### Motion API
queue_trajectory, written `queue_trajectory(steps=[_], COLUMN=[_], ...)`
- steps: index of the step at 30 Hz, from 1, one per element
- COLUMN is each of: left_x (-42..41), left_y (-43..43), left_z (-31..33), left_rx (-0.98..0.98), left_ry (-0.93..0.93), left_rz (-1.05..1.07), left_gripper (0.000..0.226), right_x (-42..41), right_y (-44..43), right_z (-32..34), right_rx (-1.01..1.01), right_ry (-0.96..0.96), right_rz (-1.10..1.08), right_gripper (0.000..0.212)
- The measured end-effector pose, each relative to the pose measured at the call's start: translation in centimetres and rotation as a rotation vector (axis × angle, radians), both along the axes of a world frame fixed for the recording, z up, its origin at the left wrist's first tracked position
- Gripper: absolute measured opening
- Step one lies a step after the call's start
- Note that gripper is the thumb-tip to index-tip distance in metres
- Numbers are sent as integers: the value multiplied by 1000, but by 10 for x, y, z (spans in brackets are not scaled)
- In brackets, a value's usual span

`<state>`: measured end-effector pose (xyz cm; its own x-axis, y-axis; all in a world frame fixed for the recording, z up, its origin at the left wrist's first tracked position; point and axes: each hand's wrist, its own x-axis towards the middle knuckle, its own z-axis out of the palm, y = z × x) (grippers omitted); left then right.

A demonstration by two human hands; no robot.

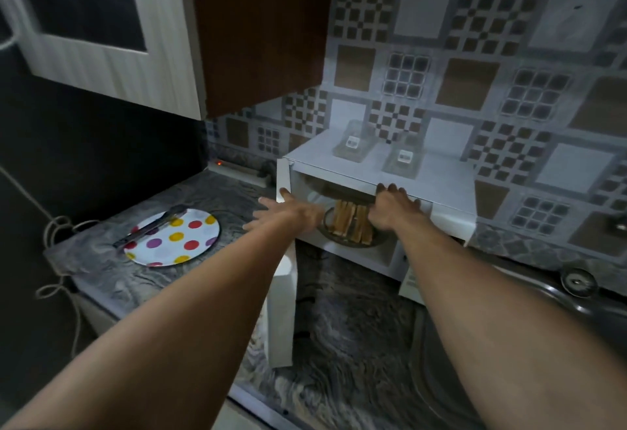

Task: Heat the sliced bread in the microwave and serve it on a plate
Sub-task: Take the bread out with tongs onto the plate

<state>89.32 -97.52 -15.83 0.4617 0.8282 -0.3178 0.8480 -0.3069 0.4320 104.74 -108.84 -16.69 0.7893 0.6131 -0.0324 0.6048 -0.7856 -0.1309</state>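
Observation:
A white microwave (441, 188) stands on the counter with its door (283, 311) swung open to the left. Inside, several browned bread slices (349, 222) stand on edge on a dark round dish (339, 243). My left hand (285, 214) is at the dish's left rim beside the door, fingers spread. My right hand (392, 212) is inside the opening, right of the bread, covering that side of the dish; its grip is hidden. A white plate with coloured dots (185, 231) lies on the counter at the left, with metal tongs (152, 226) resting across it.
Two clear lidded containers (353, 143) (403, 158) sit on top of the microwave. A brown wall cabinet (258, 22) hangs overhead. A power strip (237, 168) lies along the back wall. A steel sink (576, 282) lies at the right. Loose cords (57, 226) trail at the left.

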Motion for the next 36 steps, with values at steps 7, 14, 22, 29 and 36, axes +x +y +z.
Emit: queue_trajectory(steps=[7, 14, 22, 29, 36], left_x=[-15, -20, -31, -42, -48], left_y=[36, 80, 131, 166, 174], left_z=[-9, -8, -13, -20, -12], left_rx=[200, 282, 365, 416, 353], left_ry=[108, 136, 97, 53, 41], left_rz=[-65, -171, -291, -396, -392], left_gripper=[75, 72, 65, 72, 75], right_x=[1, -7, -20, -44, -63], right_y=[35, 85, 140, 190, 220], right_z=[-1, 1, 2, 16, 23], right_rx=[-41, -73, -54, 9, -12], right_ry=[10, 5, 19, 101, 121], right_rz=[8, 68, 74, 61, 163], right_gripper=[71, 69, 66, 65, 65])
